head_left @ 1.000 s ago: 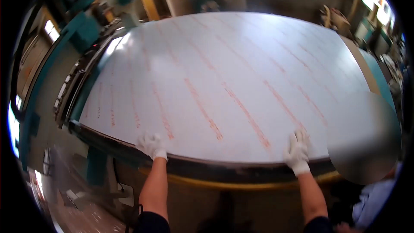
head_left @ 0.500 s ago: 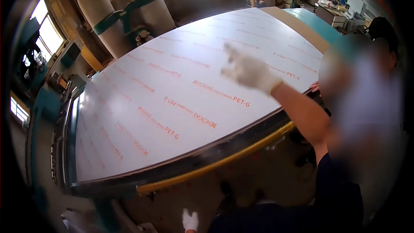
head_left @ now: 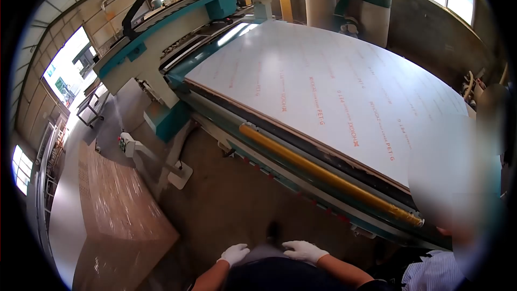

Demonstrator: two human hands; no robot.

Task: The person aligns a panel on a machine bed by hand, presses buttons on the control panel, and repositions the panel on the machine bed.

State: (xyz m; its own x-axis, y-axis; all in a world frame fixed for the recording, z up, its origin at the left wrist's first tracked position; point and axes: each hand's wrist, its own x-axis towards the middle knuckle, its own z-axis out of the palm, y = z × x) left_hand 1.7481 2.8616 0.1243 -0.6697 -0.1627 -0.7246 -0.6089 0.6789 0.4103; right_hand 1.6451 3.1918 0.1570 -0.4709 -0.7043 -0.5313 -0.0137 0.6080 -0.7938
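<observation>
Both hands wear white gloves and are low in the view, in front of my dark clothing. My left hand [head_left: 235, 254] rests close to my body with its fingers loosely extended and holds nothing I can see. My right hand [head_left: 305, 251] lies opposite it, fingers pointing inward, also without an object. Beyond them, a large white PET-G film-covered sheet [head_left: 301, 86] with orange print lies flat on the machine bed. A yellow roller bar [head_left: 328, 175] runs along the bed's near side, apart from both hands.
At the right edge a person in a striped sleeve [head_left: 433, 272] stands beside the bed, partly blurred. A machine gantry [head_left: 161, 27] spans the far left. A plastic-wrapped brown stack [head_left: 124, 199] stands at lower left. Tall dust-collector bags [head_left: 374, 13] rise behind.
My right hand has come back from over the sheet and down to my body. The view has swung left, bringing the wrapped stack and gantry into sight.
</observation>
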